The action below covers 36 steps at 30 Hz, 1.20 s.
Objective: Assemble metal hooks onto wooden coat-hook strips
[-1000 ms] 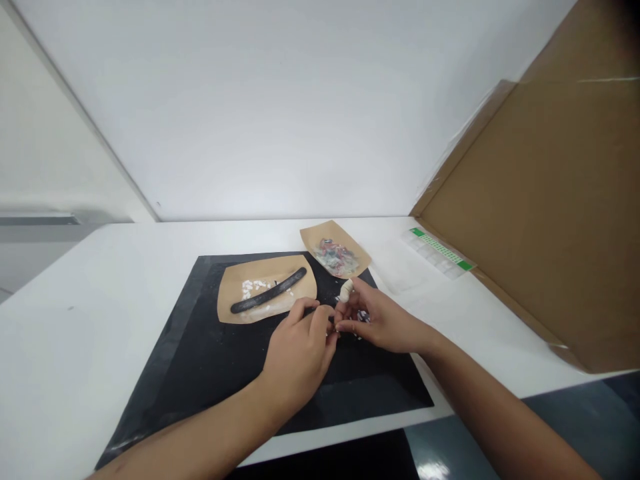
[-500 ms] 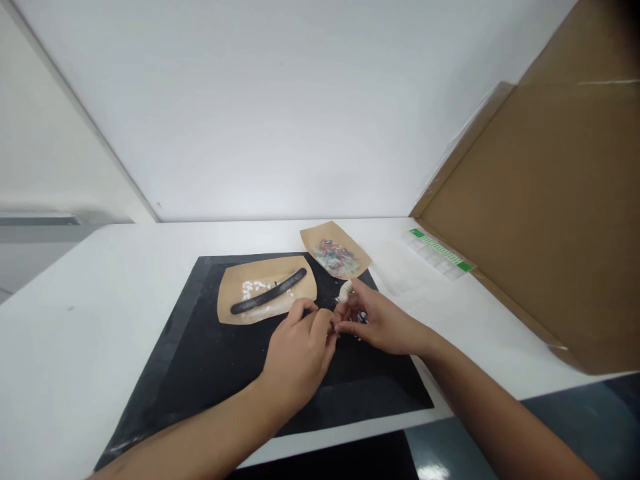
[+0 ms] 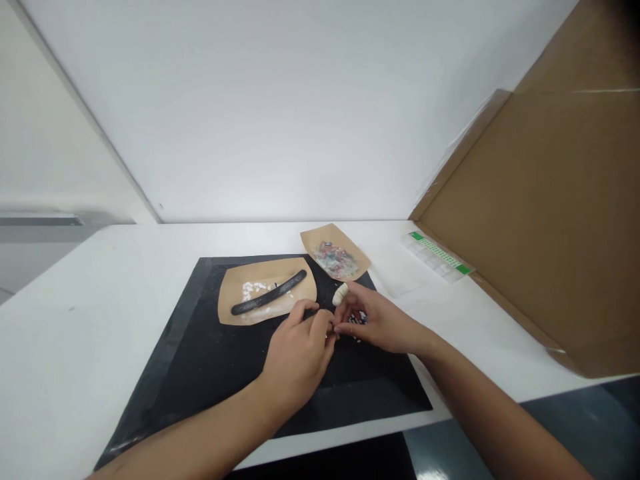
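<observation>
- The left hand [image 3: 300,347] and right hand [image 3: 383,323] meet fingertip to fingertip over the mat [image 3: 225,380], pinched narrow; I cannot tell what they hold, and a slack pinch could drop any small piece there.
- The cream cover [image 3: 340,294] on a right finger may dull touch, making slips likelier.
- Bits [image 3: 358,319] lie loose on the mat toward 3 o'clock of the fingertips, close by the right hand; a lowered palm could scatter them.
- At 10 o'clock, the near tray [image 3: 231,287] bears a dark strip [image 3: 270,293] and white flakes [image 3: 247,289]; a left-hand knock could spill these.
- At 12, the far tray [image 3: 315,237] holds a filmy heap [image 3: 337,260], probably easily scattered.
- At 2, a clear case [image 3: 437,256] lies well apart on the counter [image 3: 60,320], likely safe unless an arm sweeps wide.
</observation>
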Each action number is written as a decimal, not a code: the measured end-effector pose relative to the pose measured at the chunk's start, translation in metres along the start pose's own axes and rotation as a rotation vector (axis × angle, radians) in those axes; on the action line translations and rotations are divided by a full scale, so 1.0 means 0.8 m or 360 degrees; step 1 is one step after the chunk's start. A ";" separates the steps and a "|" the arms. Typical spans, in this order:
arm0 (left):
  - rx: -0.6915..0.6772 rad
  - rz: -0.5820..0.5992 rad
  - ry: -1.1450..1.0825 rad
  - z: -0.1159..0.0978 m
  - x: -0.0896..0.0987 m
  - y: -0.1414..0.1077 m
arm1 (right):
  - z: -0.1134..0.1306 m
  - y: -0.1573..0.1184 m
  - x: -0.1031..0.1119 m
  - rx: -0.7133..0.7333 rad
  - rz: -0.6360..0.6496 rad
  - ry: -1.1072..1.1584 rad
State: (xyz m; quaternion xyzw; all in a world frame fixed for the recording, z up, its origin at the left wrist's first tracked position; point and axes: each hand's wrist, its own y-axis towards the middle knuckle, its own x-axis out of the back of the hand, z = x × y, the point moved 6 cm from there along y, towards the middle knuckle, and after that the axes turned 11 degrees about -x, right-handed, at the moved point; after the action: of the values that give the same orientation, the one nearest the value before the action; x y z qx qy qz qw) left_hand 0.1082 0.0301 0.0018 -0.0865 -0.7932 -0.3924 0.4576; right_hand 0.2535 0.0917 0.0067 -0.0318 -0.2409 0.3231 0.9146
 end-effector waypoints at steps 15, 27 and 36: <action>-0.0017 -0.0014 -0.0055 0.001 -0.002 -0.002 | -0.003 0.007 0.005 -0.0099 -0.0033 0.0124; -0.0153 -0.0062 0.0035 -0.006 0.004 0.004 | -0.004 0.002 0.035 -0.0120 -0.0421 0.0265; -0.0202 -0.0099 0.0047 -0.008 0.007 0.007 | -0.004 -0.002 0.031 -0.0097 -0.0430 0.0055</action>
State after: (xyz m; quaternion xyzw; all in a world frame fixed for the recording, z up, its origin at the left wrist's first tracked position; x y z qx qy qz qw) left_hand 0.1121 0.0281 0.0109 -0.0849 -0.7620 -0.4572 0.4505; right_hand 0.2726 0.1056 0.0147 -0.0326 -0.2368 0.1889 0.9525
